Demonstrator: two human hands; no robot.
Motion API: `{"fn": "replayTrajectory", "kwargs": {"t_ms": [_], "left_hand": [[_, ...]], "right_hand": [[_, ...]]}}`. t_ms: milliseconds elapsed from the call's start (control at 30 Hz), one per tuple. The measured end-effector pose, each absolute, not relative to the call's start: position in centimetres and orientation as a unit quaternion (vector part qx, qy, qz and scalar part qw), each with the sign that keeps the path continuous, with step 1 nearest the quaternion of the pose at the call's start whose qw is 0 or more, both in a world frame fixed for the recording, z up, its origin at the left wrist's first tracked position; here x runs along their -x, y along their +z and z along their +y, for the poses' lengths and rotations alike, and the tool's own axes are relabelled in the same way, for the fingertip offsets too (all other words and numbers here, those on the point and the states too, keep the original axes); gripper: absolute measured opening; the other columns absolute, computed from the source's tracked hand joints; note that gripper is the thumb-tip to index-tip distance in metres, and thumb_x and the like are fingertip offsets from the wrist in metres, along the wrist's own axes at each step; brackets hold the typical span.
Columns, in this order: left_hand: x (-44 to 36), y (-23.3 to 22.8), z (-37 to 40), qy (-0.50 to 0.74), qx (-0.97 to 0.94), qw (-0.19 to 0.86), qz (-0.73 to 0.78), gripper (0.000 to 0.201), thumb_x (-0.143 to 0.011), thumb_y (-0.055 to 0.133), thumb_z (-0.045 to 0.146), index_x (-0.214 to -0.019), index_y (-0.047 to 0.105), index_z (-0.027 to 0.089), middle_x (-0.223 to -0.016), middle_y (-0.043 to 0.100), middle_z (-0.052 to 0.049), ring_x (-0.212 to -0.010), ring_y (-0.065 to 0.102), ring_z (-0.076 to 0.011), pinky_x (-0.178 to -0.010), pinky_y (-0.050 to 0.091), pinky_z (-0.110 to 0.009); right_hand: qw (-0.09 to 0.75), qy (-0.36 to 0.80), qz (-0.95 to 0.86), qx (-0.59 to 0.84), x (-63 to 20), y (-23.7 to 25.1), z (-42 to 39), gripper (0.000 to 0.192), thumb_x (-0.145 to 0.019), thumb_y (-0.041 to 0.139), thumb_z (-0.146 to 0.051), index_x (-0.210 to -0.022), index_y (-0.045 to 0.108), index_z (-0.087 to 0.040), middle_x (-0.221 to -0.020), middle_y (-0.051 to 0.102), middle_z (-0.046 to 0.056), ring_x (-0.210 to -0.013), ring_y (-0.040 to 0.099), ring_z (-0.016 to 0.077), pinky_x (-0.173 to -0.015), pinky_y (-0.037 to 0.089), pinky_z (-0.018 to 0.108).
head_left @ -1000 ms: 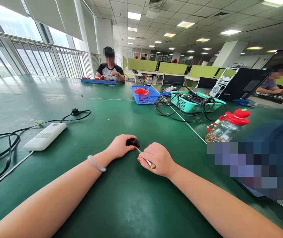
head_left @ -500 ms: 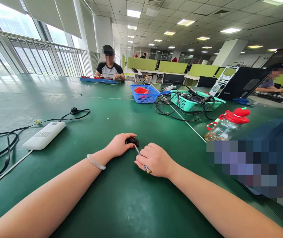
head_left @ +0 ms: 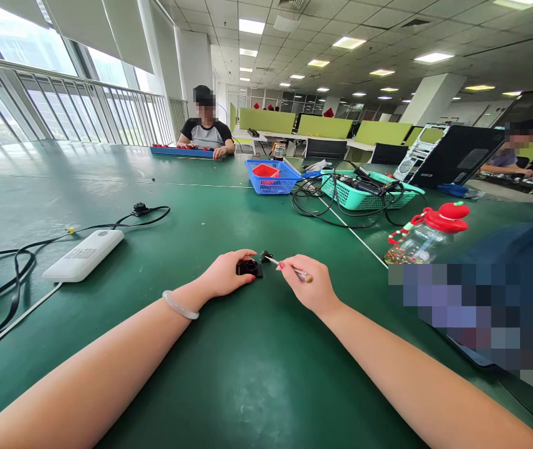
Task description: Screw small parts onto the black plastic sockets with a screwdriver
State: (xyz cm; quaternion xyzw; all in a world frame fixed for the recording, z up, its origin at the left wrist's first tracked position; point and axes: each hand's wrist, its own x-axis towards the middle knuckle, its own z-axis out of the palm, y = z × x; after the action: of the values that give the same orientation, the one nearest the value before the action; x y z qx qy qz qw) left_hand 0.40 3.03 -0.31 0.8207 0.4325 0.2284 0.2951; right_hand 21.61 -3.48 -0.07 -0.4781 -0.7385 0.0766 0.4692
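A small black square housing [head_left: 249, 268] lies on the green table [head_left: 201, 386], gripped at its left side between the thumb and fingers of my left hand [head_left: 225, 274]. My right hand [head_left: 310, 284] is closed around a slim silvery tool with a brass-coloured end [head_left: 301, 274]; its exact kind does not show. The tool's tip touches or holds a small dark part [head_left: 265, 256], perhaps a circuit board, just behind and to the right of the housing. Whether this part rests on the table I cannot tell.
On the left lie a white power bank [head_left: 83, 255] and black cables [head_left: 18, 252]. Farther back are a blue basket [head_left: 273, 184] and a green basket [head_left: 360, 199] with tangled cables. A red-lidded bottle [head_left: 422, 240] stands right; a person [head_left: 207, 131] sits opposite.
My right hand has moved right and slightly away from me, with the tool's tip leaving the black housing. A small dark part now shows at the tip. My left hand stays put.
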Motion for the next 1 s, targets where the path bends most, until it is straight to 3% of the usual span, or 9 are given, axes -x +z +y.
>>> {"fn": "replayTrajectory", "kwargs": {"t_ms": [167, 333, 733, 1000], "left_hand": [[-0.2, -0.3, 3.2, 0.202, -0.842, 0.266, 0.423, 0.049, -0.074, 0.063, 0.031, -0.123, 0.059, 0.025, -0.12, 0.068, -0.004, -0.109, 0.063, -0.024, -0.1, 0.049, -0.039], [-0.2, -0.4, 3.6, 0.184, -0.851, 0.262, 0.416, 0.047, -0.074, 0.067, 0.033, -0.12, 0.063, 0.028, -0.12, 0.069, -0.002, -0.109, 0.062, -0.0242, -0.1, 0.048, -0.038], [-0.3, -0.4, 3.6, 0.175, -0.856, 0.248, 0.418, 0.053, -0.072, 0.07, 0.035, -0.124, 0.06, 0.029, -0.12, 0.069, -0.002, -0.11, 0.062, -0.0251, -0.099, 0.049, -0.038], [-0.3, -0.4, 3.6, 0.186, -0.854, 0.251, 0.416, 0.051, -0.074, 0.068, 0.034, -0.123, 0.06, 0.027, -0.123, 0.067, -0.003, -0.113, 0.061, -0.0245, -0.101, 0.047, -0.039]], "right_hand": [[0.526, 0.297, -0.599, 0.526, -21.0, -0.4, -2.8, 0.046, -0.083, 0.054, -0.06, -0.068, 0.068, -0.018, -0.055, 0.055, 0.001, -0.048, 0.049, 0.0129, -0.047, 0.039, 0.026], [0.524, 0.359, -0.544, 0.548, -20.4, -0.4, -1.8, 0.05, -0.077, 0.058, -0.065, -0.065, 0.069, -0.017, -0.051, 0.056, 0.001, -0.044, 0.05, 0.012, -0.045, 0.041, 0.025], [0.508, 0.273, -0.581, 0.574, -20.2, 0.7, -3.2, 0.052, -0.086, 0.049, -0.059, -0.058, 0.066, -0.018, -0.046, 0.052, 0.0, -0.044, 0.048, 0.0119, -0.046, 0.037, 0.025], [0.402, -0.007, -0.81, 0.428, -19.4, 0.3, -4.4, 0.043, -0.093, 0.044, -0.03, -0.053, 0.058, -0.02, -0.05, 0.054, 0.0, -0.05, 0.045, 0.0115, -0.056, 0.034, 0.027]]}}
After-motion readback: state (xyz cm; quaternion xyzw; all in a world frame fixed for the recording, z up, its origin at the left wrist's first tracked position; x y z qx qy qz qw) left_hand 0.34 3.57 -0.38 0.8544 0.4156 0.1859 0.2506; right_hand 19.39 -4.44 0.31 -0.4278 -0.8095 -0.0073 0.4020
